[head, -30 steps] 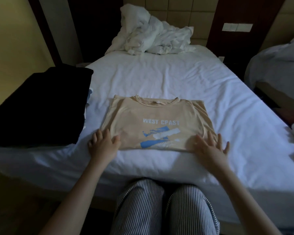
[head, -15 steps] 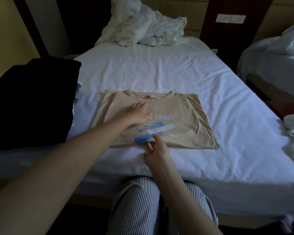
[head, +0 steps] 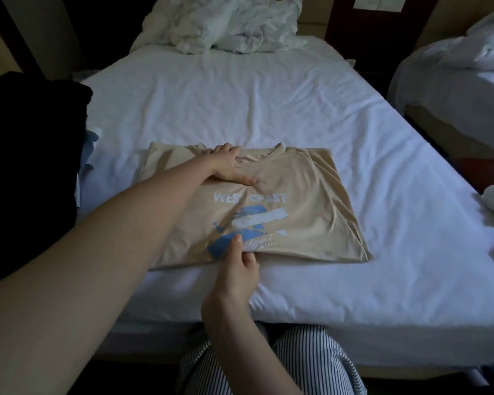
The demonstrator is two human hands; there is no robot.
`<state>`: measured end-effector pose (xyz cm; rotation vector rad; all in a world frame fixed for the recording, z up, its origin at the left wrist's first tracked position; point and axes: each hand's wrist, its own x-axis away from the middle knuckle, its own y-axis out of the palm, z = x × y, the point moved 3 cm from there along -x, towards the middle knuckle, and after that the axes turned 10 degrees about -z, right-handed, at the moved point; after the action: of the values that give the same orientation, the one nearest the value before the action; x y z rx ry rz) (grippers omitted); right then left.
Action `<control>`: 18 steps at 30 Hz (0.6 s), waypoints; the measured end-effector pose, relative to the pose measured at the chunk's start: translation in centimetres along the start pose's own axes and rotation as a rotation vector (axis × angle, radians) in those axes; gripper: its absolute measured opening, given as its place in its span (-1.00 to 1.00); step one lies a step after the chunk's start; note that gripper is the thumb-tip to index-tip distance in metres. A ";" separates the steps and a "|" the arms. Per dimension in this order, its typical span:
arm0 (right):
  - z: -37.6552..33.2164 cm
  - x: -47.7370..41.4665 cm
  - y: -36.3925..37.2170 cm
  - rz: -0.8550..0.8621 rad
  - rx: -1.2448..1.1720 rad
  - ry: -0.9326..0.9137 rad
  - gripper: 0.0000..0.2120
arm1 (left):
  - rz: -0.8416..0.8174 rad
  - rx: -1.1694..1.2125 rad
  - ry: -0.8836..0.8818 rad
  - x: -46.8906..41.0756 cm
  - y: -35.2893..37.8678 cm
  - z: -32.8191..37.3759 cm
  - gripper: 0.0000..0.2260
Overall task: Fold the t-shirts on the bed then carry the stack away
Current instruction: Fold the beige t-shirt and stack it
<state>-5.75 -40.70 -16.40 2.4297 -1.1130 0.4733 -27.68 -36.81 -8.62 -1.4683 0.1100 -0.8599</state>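
Knees: your striped trousers [head: 271,363] are tucked right up against the near edge of the bed [head: 240,104].
Right grip: your right grip [head: 234,272] comes up from below, thumb on top of the near hem, fingers curled beneath it, pinching the cloth at the blue print.
T-shirt: the beige t-shirt [head: 305,201] lies folded, print up, on the bed's near part, collar on the far side.
Left grip: your left grip [head: 226,166] reaches in from the left to the collar, fingers curled over its far edge, thumb on the front. It has hold of the cloth, which puckers at the thumb.
Left edge: a dark pile of clothes [head: 26,166] sits near the shirt, apart from it.
Head end: crumpled white bedding [head: 217,27] is heaped there.
Far right: a second bed [head: 454,67] stands well apart.
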 end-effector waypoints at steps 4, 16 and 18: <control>-0.5 1.0 0.1 -0.033 0.001 0.022 -0.66 | 0.089 0.281 0.012 2.0 1.0 0.1 -0.09; -16.5 4.5 -8.2 -0.130 0.048 -0.391 -0.73 | -0.090 1.203 0.194 13.0 -8.2 -1.7 -0.69; -19.7 4.5 -9.2 -0.152 0.068 -0.424 -0.84 | -0.109 1.206 0.227 15.0 -9.6 -2.0 -0.76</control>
<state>1.66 -28.12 0.33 2.7269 -1.0699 -0.0605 -22.39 -45.64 6.05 -0.2486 -0.2882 -0.9176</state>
